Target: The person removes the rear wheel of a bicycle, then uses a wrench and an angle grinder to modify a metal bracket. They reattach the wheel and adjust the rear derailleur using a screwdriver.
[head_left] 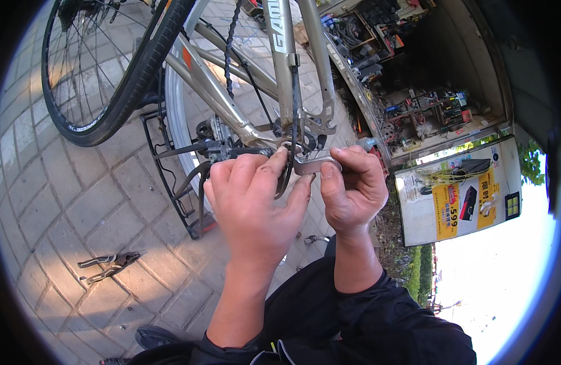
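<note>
- The work at the lower end of the silver bicycle frame (283,73) looks partway through: a curved silver metal part (311,166) sits right beside the frame end, held up by hand. Whether it is fastened there cannot be told.
- The right hand (356,191) pinches this part between thumb and forefinger.
- The left hand (253,194) has its forefinger at the frame end and its thumb just below, a narrow gap between the two; whether it grips anything cannot be told.
- A black cable (292,152) runs down past the fingertips and curves below them. It crosses in front of the joint and, with the fingers, hides much of it, so what is left there cannot be judged closely.
- A slotted metal plate (320,121) shows just above the right hand, with no wheel seen in it.
- A black-tyred wheel (134,85) and a black rack (180,151) crowd the left side of the frame.
- Pliers (113,266) lie on the paving (91,207), well apart from its right edge, where soil begins.
- Beyond that edge stands an open cabinet (451,144) of jumbled tools; a panel (423,210) with a yellow poster hangs along its lower edge.
</note>
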Motion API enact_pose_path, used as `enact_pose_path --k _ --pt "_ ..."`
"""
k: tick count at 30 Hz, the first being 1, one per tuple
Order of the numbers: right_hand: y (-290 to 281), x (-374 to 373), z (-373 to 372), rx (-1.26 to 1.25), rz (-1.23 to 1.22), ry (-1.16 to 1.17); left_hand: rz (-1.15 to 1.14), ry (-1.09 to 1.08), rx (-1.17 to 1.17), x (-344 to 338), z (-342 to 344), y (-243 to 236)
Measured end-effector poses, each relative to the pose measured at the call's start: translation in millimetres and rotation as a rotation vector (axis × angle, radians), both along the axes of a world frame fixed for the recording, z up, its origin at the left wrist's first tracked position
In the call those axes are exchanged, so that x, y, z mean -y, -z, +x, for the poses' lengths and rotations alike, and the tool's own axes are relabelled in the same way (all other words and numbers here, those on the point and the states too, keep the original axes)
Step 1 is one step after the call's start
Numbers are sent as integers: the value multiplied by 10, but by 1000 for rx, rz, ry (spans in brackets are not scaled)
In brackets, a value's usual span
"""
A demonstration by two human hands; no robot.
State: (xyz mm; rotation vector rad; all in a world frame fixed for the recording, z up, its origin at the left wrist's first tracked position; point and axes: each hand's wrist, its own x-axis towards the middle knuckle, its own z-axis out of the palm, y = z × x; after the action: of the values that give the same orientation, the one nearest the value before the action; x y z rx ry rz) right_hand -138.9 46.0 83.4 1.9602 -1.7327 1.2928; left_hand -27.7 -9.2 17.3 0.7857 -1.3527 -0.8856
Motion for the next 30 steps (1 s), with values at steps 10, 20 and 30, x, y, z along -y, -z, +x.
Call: enact_pose_path --k 10,20,30 --pt "34 25 33 48 -37 -3 24 17 -30 4 -16 0" --pt "37 7 39 80 -29 19 18 13 -44 9 -19 2" --pt "-12 35 22 -2 -36 23 -1 22 -45 12 -31 18"
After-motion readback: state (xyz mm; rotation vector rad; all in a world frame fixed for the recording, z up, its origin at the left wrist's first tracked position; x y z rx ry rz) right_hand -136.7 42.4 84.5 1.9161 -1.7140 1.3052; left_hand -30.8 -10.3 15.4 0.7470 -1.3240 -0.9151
